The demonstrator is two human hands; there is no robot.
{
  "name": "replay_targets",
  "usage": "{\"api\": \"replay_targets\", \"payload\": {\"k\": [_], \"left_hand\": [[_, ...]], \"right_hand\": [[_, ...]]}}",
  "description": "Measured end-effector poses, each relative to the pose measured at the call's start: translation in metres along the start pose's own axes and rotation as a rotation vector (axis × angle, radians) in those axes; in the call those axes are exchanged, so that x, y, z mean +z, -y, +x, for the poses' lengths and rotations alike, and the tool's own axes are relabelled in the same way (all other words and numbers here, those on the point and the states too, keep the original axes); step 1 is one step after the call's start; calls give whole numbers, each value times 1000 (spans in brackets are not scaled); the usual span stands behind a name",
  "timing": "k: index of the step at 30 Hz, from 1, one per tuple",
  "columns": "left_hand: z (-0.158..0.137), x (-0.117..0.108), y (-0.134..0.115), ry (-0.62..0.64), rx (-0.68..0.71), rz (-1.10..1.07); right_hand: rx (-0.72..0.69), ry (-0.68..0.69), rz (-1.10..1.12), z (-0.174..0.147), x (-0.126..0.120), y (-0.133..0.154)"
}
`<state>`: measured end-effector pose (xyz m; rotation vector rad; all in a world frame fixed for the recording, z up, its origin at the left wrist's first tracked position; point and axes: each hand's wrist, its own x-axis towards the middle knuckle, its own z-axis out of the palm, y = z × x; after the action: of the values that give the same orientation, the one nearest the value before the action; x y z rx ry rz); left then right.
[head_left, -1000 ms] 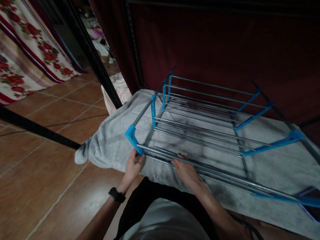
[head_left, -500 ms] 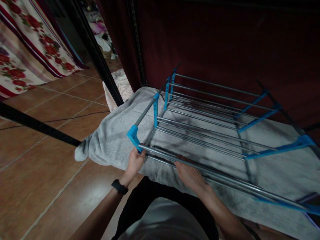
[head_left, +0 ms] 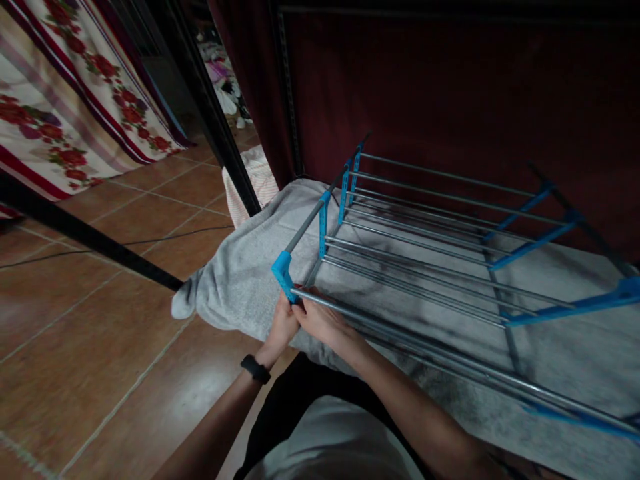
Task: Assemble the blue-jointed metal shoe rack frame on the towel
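Note:
A rack of thin metal tubes [head_left: 453, 273] and blue plastic brackets [head_left: 323, 225] lies on a grey blanket [head_left: 240, 267]. At its near left corner is a blue corner piece [head_left: 283, 273]. My left hand [head_left: 283, 328] is closed around the lower end of that piece. Right beside it, my right hand [head_left: 324, 321] has its fingers wrapped at the left end of the near metal tube [head_left: 425, 345], by the joint. The fingertips of both hands are partly hidden behind the tube and each other.
Black metal posts [head_left: 210, 107] stand at the left, one slanting down to the blanket's corner. A dark red curtain [head_left: 450, 100] hangs behind the rack. A cable [head_left: 150, 239] crosses the tiled floor [head_left: 125, 333]. A flowered cloth [head_left: 75, 100] hangs at far left.
My right hand has slid left along the near tube to the corner, next to my left hand. My left hand stays at the blue corner piece. The view has shifted slightly.

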<state>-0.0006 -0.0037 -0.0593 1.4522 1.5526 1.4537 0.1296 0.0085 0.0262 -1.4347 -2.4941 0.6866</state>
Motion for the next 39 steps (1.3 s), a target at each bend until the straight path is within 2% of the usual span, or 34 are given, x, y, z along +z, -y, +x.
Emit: {"api": "replay_targets", "payload": {"k": [8, 13, 19, 39], "left_hand": [[2, 5, 11, 16, -30, -97], [2, 8, 16, 24, -41, -130], [5, 7, 16, 38, -38, -137], [6, 7, 6, 25, -98, -116]], "right_hand": [[-36, -32, -179, 6, 10, 0], [-34, -22, -204, 6, 14, 2], [5, 30, -155, 8, 11, 2], [-79, 74, -63, 5, 6, -4]]}}
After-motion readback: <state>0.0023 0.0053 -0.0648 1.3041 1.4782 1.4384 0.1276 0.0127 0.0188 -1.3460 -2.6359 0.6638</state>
